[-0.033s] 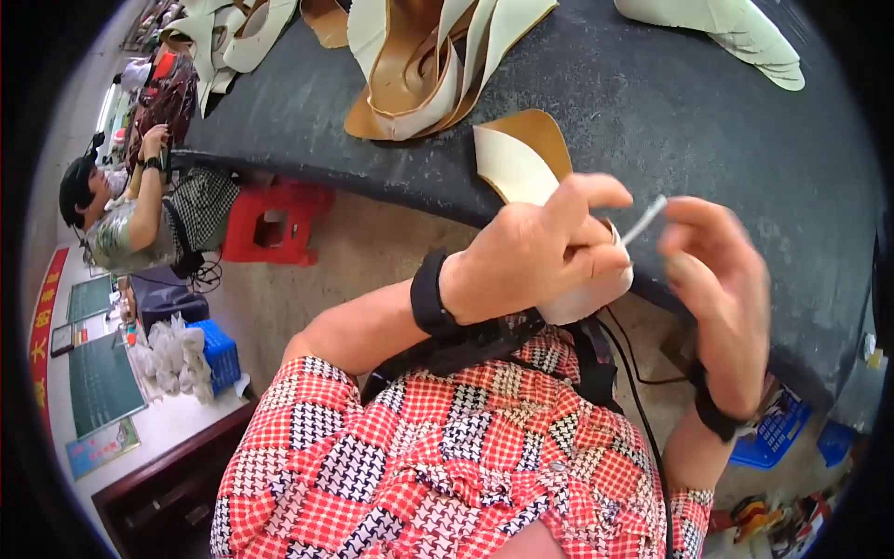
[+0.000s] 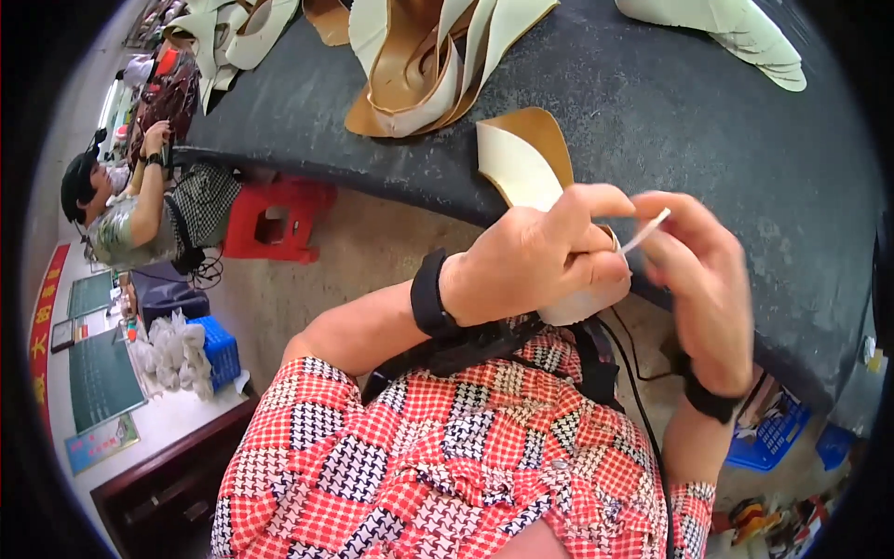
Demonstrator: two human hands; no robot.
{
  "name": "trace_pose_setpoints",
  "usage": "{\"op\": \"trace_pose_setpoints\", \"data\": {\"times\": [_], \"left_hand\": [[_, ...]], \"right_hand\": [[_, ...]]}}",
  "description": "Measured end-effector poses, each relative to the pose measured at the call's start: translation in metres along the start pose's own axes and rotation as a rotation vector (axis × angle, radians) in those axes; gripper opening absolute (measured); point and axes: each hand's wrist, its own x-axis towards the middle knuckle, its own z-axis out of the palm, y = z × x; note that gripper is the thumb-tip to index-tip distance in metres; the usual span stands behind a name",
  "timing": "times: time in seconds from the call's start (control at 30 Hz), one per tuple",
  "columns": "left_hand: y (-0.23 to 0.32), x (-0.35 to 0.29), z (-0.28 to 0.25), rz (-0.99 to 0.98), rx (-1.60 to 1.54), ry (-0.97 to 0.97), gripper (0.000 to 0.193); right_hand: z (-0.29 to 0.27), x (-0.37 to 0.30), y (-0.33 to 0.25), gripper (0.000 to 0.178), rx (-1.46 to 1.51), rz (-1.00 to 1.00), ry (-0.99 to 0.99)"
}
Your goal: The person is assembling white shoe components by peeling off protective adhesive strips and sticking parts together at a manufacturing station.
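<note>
My left hand [image 2: 535, 256] is closed around a curved shoe piece [image 2: 517, 154], cream on one face and tan on the other, held over the near edge of the dark table [image 2: 652, 102]. Its lower end sticks out under my fingers. My right hand [image 2: 708, 279] is just to the right, pinching a thin white strip [image 2: 649, 229] between thumb and forefinger, with the strip's tip pointing at my left fingers. Both wrists wear black bands.
A heap of cream and tan shoe pieces [image 2: 419, 65] lies at the table's far side, and more cream pieces [image 2: 736, 33] lie at the top right. Another person [image 2: 121, 214] sits at the left beside a red stool [image 2: 275, 219]. Blue baskets [image 2: 764, 438] stand on the floor.
</note>
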Motion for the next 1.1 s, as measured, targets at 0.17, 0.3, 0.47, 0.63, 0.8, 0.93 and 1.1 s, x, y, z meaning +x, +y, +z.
{"op": "trace_pose_setpoints", "data": {"times": [0.17, 0.3, 0.47, 0.63, 0.8, 0.93, 1.1], "left_hand": [[0.013, -0.012, -0.008, -0.055, 0.236, 0.022, 0.048], [0.019, -0.035, -0.003, -0.065, 0.106, 0.133, 0.047], [0.036, -0.049, 0.003, -0.137, -0.079, 0.161, 0.047], [0.045, -0.062, 0.003, -0.113, 0.016, 0.211, 0.042], [0.047, -0.074, 0.008, -0.248, -0.054, 0.299, 0.032], [0.049, -0.077, 0.012, -0.307, -0.185, 0.293, 0.034], [0.038, -0.063, 0.007, -0.626, -0.527, 0.555, 0.019]], "right_hand": [[0.001, 0.002, 0.028, 0.011, 0.221, -0.134, -0.148], [0.001, -0.011, 0.029, 0.018, 0.14, -0.226, -0.219], [-0.004, 0.005, 0.031, 0.017, 0.165, -0.162, -0.329], [0.005, 0.011, 0.034, 0.016, 0.169, -0.12, -0.475], [0.019, 0.016, 0.034, 0.012, 0.051, -0.076, -0.547], [0.017, 0.047, 0.039, 0.008, -0.22, -0.016, -0.639], [0.011, 0.043, 0.025, 0.011, -0.7, -0.79, 0.284]]}}
